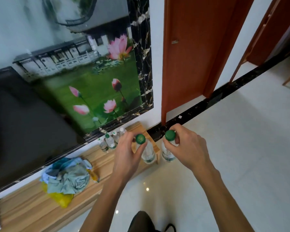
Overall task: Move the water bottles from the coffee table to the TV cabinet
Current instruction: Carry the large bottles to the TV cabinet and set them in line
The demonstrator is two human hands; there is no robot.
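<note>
My left hand (pixel 126 152) grips a clear water bottle (pixel 147 155) by its neck, just under the green cap. My right hand (pixel 189 146) holds a second clear bottle (pixel 167 155) the same way. Both bottles hang upright over the right end of the wooden TV cabinet (pixel 32 206); the right one hangs past the end of the cabinet, above the floor. Several small bottles (pixel 110 141) stand on the cabinet by the wall, just left of my left hand.
A black TV (pixel 23 123) stands at the left of the cabinet. A heap of cloths and a yellow bag (pixel 67 180) lies on the cabinet top. A brown door frame (pixel 182 64) and glossy tiled floor (pixel 241 139) are to the right.
</note>
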